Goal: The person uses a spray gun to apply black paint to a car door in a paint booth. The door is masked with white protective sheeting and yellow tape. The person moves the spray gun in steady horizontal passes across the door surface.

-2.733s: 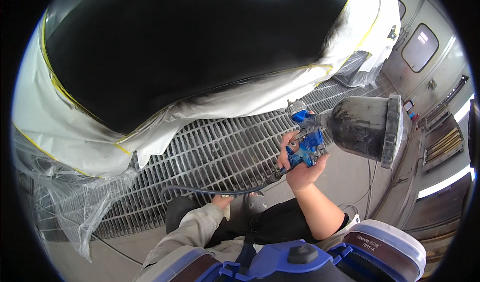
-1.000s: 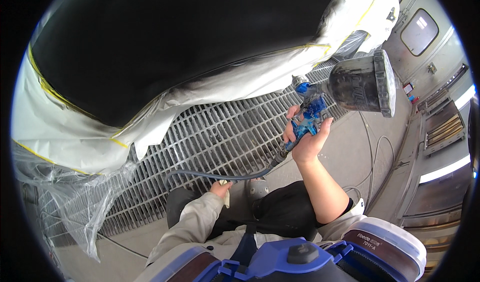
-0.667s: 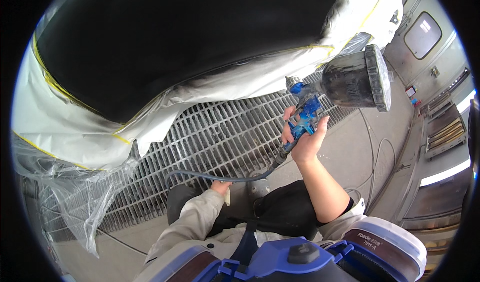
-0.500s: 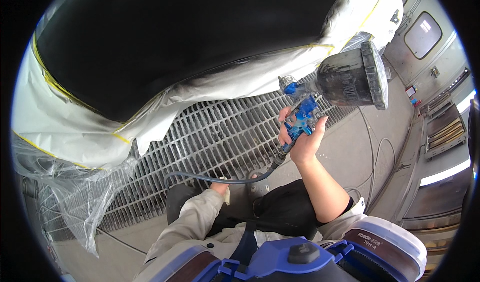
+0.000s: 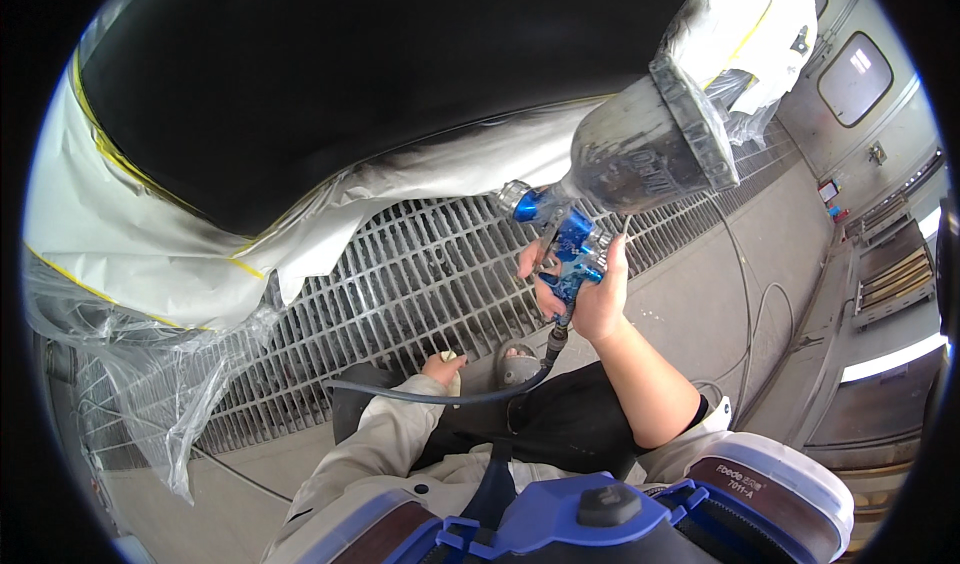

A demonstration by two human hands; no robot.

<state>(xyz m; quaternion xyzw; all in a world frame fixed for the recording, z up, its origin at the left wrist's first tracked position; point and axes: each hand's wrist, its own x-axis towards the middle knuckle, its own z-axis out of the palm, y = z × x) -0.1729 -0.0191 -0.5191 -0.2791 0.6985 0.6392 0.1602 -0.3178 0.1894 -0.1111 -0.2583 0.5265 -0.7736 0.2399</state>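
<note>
My right hand (image 5: 604, 299) is wrapped round the grip of a blue spray gun (image 5: 572, 249). A grey, paint-stained cup (image 5: 640, 149) sits on top of the gun, tilted to the right. The nozzle points left, apart from the glossy black car panel (image 5: 350, 74). From the bottom of the grip a dark air hose (image 5: 470, 398) curves left across my lap. Low by my knee, my left hand (image 5: 440, 368) is closed on a small pale yellowish cloth (image 5: 455, 374), partly hidden by the hand.
White masking sheeting (image 5: 150, 264) with yellow tape borders the panel, and clear plastic film (image 5: 170, 404) hangs at the left. Below runs a metal floor grating (image 5: 370, 274). Another hose (image 5: 745, 304) lies on the floor at right. A booth wall with a window (image 5: 855, 79) stands beyond.
My right hand has brought the spray gun leftward, and its cup tips further up toward the panel. The hose has sunk a little across my lap. My left hand has shifted slightly.
</note>
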